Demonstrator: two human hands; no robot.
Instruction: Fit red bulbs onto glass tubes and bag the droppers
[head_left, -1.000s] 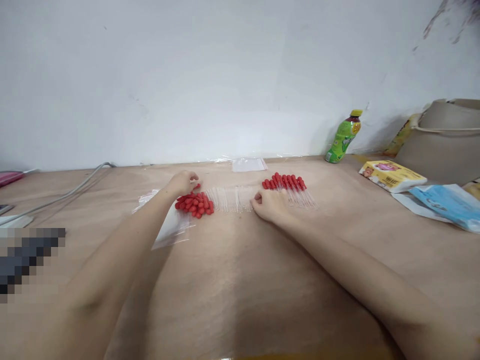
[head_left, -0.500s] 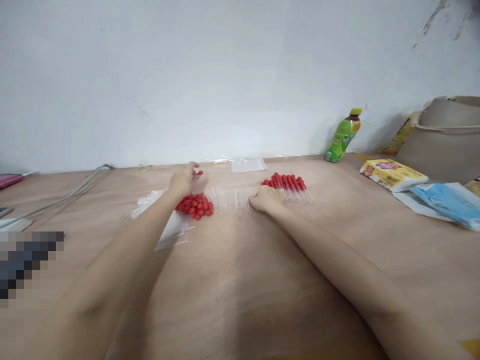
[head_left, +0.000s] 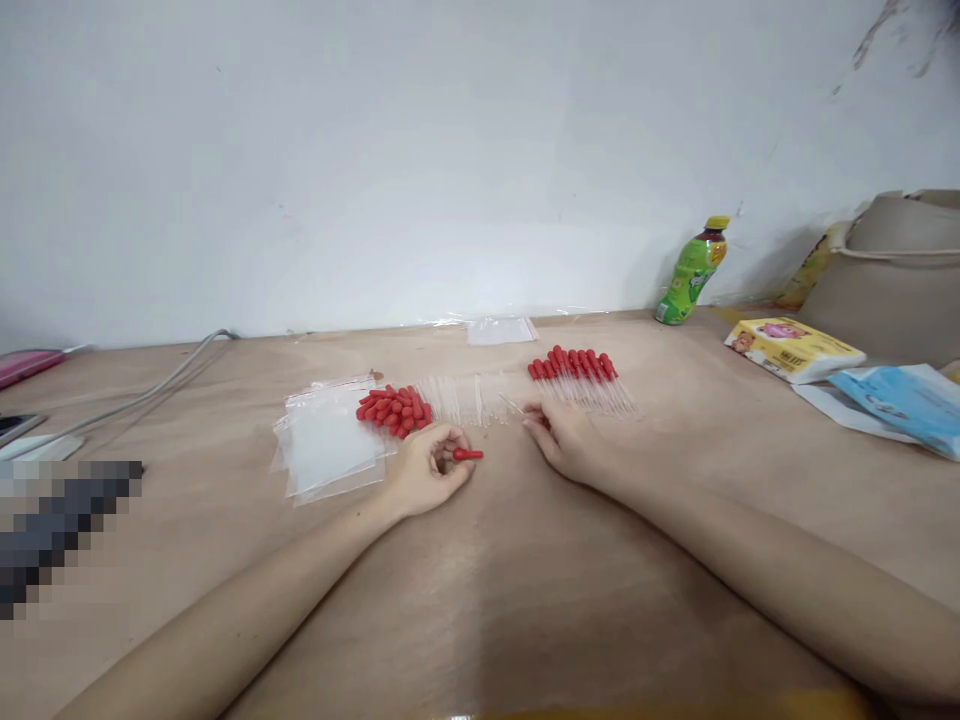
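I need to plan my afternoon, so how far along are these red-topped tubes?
Partway, it seems. The row of red-topped tubes looks done. In hand, still separate: one red bulb in the left hand and one clear tube in the right hand. Left: the pile of loose bulbs and the bare tubes beside it.

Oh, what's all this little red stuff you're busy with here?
The left hand holds one red rubber bulb, while the right hand holds a thin clear tube. Loose red bulbs lie in a pile beside a row of bare tubes. Farther right, tubes with red bulbs on their ends lie side by side.
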